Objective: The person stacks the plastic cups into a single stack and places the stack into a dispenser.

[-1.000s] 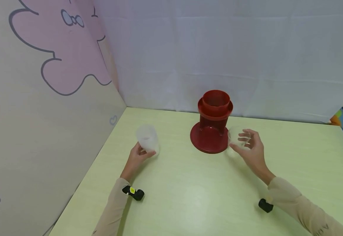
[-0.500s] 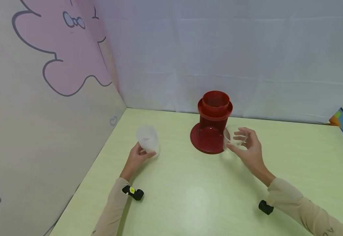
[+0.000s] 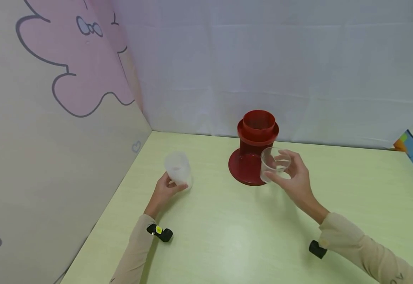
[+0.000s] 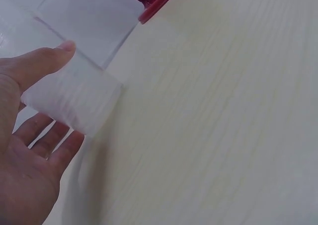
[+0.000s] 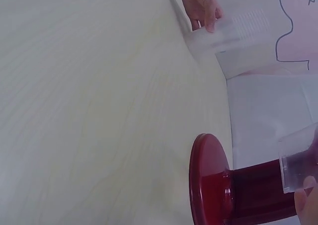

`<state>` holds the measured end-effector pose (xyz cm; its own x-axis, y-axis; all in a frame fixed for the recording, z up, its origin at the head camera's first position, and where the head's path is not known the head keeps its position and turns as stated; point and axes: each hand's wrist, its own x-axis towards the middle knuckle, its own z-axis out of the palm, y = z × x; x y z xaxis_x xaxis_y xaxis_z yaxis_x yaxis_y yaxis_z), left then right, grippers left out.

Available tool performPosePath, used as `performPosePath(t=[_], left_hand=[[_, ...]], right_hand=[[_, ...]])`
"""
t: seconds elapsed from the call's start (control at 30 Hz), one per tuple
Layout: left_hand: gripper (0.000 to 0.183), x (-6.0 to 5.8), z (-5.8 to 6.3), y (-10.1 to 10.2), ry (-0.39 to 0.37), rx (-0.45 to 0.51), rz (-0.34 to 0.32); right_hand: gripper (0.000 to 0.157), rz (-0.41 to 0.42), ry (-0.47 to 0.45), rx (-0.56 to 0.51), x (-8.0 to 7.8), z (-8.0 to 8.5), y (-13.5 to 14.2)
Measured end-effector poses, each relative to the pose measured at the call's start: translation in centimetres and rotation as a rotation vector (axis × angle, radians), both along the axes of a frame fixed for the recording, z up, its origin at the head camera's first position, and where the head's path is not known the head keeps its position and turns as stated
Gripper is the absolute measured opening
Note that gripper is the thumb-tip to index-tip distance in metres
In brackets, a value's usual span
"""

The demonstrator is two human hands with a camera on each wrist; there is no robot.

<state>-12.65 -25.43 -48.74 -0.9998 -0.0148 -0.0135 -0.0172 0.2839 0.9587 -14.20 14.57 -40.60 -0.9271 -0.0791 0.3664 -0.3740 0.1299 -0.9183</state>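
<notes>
On the left of the table, my left hand (image 3: 164, 192) grips the lower part of a stack of translucent plastic cups (image 3: 177, 165). Ridges like nested rims show on the stack (image 5: 251, 25) in the right wrist view, and its base stands on or close to the tabletop. My right hand (image 3: 296, 179) holds one clear plastic cup (image 3: 267, 169) between thumb and fingers, upright above the table. That cup overlaps the round base of a red stand (image 3: 251, 169) in the head view; its end (image 5: 290, 160) appears beside the stand's column in the right wrist view.
The red stand carries a wide ring and an open red cup-shaped top (image 3: 259, 124), near the back edge of the pale table (image 3: 220, 236). A white cloth (image 3: 210, 71) hangs behind. A printed wall panel (image 3: 96, 157) borders the left side.
My right hand has moved leftward with the clear cup, from beside the red stand to in front of its base. The left hand and the stack stay in place.
</notes>
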Motion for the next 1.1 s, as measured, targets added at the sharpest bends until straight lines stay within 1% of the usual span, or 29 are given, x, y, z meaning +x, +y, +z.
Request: performPosePath(t=[0.2, 0.4, 0.6, 0.77, 0.87, 1.1], left_hand=[[0.080, -0.1, 0.1, 0.0, -0.016, 0.007, -0.008], [0.081, -0.1, 0.0, -0.1, -0.024, 0.001, -0.012], [0.082, -0.1, 0.0, -0.2, -0.026, -0.001, -0.011], [0.082, -0.2, 0.1, -0.3, -0.053, 0.008, -0.021], [0.081, -0.2, 0.5, -0.2, -0.059, 0.012, -0.033], [0.076, 0.7, 2.5, 0.4, -0.047, -0.008, -0.053]], right_hand=[[0.063, 0.024, 0.003, 0.010, 0.1, 0.8, -0.6], [0.062, 0.072, 0.019, 0.002, 0.2, 1.5, -1.4], [0.062, 0.092, 0.026, 0.008, 0.2, 2.2, -2.0], [0.062, 0.130, 0.043, -0.015, 0.0, 2.8, -2.7], [0.061, 0.153, 0.059, -0.041, -0.3, 3.0, -3.1], [0.063, 0.196, 0.077, -0.075, -0.7, 3.4, -4.1]])
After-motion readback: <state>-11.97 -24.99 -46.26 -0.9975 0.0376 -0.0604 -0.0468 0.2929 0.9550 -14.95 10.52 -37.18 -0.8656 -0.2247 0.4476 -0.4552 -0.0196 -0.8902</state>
